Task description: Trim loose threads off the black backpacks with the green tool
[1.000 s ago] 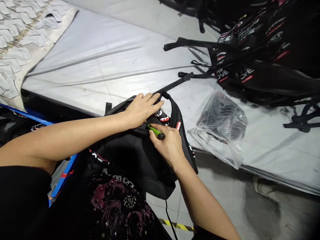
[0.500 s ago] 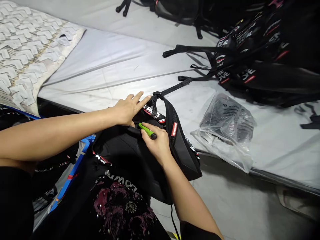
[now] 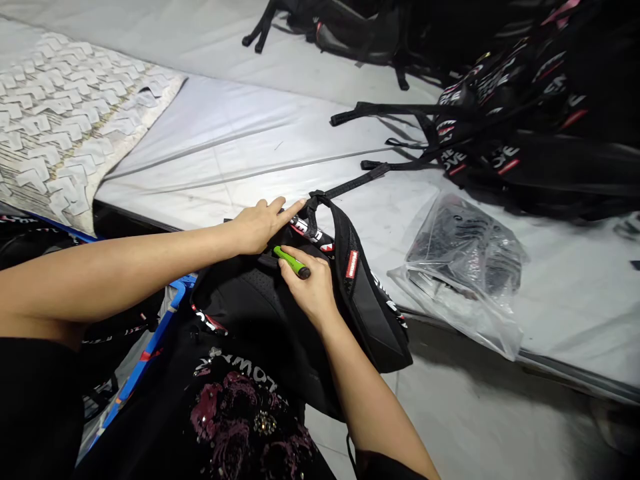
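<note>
A black backpack (image 3: 257, 287), with white lettering and a red label, rests between my body and the table edge. My left hand (image 3: 257, 225) grips its upper part. The forefinger stretches toward the strap loop; the thumb is hidden. Close beside it, my right hand (image 3: 313, 283) is closed around a green pen-like tool (image 3: 291, 262) with a black end. The tool's far tip points into the bag's opening beneath my left hand, so I cannot see what it touches. A black webbing strap (image 3: 357, 181) runs from the bag's top onto the table.
A clear plastic bag (image 3: 465, 260) of dark pieces lies at the table's front edge. More black backpacks (image 3: 540, 153) with loose straps are piled at the right. White angled pieces cover a mat (image 3: 75, 120) at the left. A blue-edged frame (image 3: 145, 357) stands below.
The view has shifted, so the table and its contents appear lower and slightly farther right. My hands keep nearly the same hold, with the green tool still at the bag's opening.
</note>
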### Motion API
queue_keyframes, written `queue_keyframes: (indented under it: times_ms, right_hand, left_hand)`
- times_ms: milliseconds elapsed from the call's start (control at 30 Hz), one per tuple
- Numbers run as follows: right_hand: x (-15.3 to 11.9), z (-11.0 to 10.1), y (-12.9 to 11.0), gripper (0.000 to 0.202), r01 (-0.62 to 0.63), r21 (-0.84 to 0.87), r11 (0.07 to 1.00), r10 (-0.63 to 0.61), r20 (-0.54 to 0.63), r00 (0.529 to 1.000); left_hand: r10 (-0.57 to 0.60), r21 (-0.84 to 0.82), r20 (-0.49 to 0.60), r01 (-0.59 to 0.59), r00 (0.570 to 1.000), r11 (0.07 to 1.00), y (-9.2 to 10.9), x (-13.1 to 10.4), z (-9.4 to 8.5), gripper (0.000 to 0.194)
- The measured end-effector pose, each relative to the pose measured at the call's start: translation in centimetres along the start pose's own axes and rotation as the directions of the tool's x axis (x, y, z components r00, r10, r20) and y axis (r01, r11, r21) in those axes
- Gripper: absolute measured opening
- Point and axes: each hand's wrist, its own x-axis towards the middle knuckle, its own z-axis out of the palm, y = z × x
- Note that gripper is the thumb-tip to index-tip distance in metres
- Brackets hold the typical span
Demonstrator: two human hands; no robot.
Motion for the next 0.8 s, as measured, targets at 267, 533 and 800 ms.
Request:
queue_keyframes:
  times_ms: [267, 533, 800]
  right_hand:
    - [-0.4, -0.4, 0.2, 0.026, 0.008, -0.015, 1.0, -0.007, 0.013, 1.0]
    - [-0.2, -0.3, 0.7, 0.025, 0.0, 0.002, 1.0, 0.0, 0.056, 0.998]
    - [-0.1, 0.5, 0.1, 0.023, -0.003, -0.065, 0.998, 0.002, -0.017, 1.0]
  left_hand:
    - [0.124, -0.126, 0.051, -0.117, 0.991, 0.985, -2.0, 0.1, 0.0, 0.108]
    - [-0.038, -0.194, 0.028, 0.043, 0.999, 0.98, -1.6, -0.7, 0.5, 0.103]
    - [-0.114, -0.192, 0.027, 0.117, 0.993, 0.974, -0.9, -0.6, 0.7, 0.1]
